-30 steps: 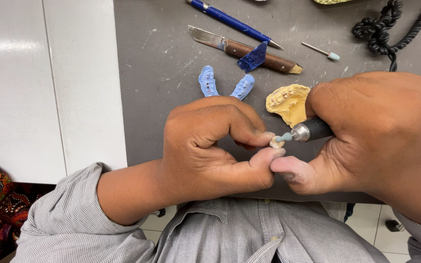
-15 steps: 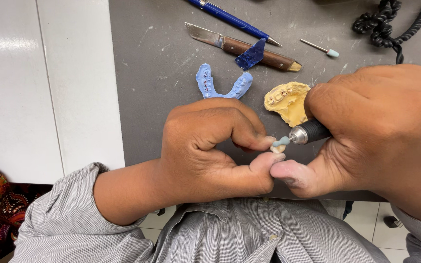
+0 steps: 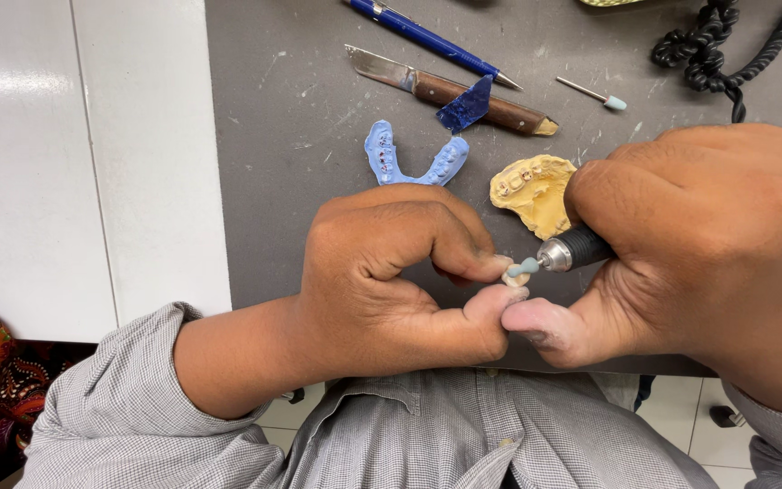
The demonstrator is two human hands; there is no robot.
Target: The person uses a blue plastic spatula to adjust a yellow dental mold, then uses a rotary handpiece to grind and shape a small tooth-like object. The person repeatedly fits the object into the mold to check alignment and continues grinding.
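Note:
My left hand (image 3: 391,281) pinches a tiny pale tooth-like piece (image 3: 517,280) between thumb and forefinger, over the near edge of the grey bench. My right hand (image 3: 699,244) grips a rotary handpiece (image 3: 572,250) whose small light-blue tip (image 3: 524,268) touches that piece. My right thumb presses against my left thumb. A yellow dental cast (image 3: 534,190) lies just behind the handpiece, and a blue U-shaped dental arch (image 3: 414,158) lies behind my left hand.
On the grey bench (image 3: 291,136) further back lie a wooden-handled knife (image 3: 450,89) with a dark blue shard (image 3: 465,109) on it, a blue pen (image 3: 432,41), a small bur with a blue tip (image 3: 595,93) and a coiled black cord (image 3: 726,50). White floor tiles lie left.
The hands hold the same grip; the view has shifted slightly, so the bench items sit a little lower in the picture. The blue tip stays on the small piece.

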